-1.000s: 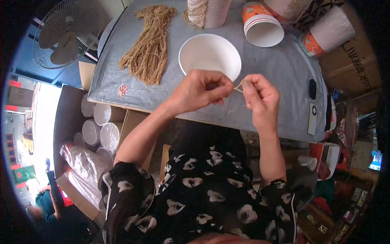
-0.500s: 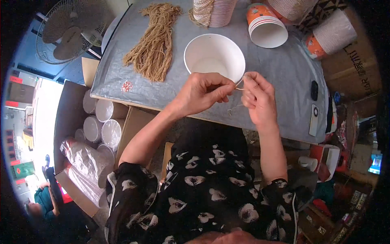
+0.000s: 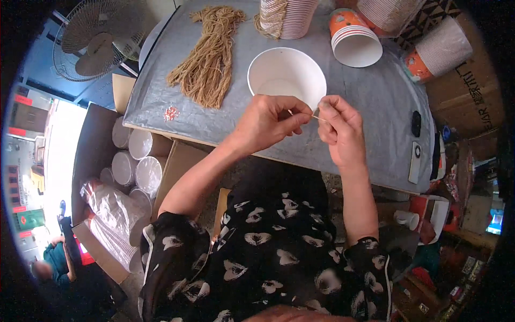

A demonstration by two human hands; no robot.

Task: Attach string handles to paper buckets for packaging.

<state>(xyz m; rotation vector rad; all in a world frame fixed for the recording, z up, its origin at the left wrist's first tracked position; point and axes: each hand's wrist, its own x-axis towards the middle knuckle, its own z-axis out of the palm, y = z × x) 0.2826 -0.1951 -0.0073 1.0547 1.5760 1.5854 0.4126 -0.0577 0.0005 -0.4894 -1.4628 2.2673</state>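
— Twine first: we have one thin tan strand pinched between our two hands, just over the near rim of the white paper bowl. Our left hand is curled nearly shut, thumb and forefinger closed on one end; our right hand is closed the same way on the other end, fingertips almost meeting the left.

— And how far along do we judge ourselves?

— Early, we think. The bowl beside our hands looks bare, no strand fastened to it as far as we can tell. The bundle of tan cords lies thick on the grey tabletop, well apart to the left, so plenty of strands are left.

— Anything that looks finished?

— Possibly the striped cup stack at the far edge, with cord hanging beside it, though we cannot tell whether it is tied on. Orange-patterned cups lie tipped to the right, and more white cups sit in a carton below the table's left side.
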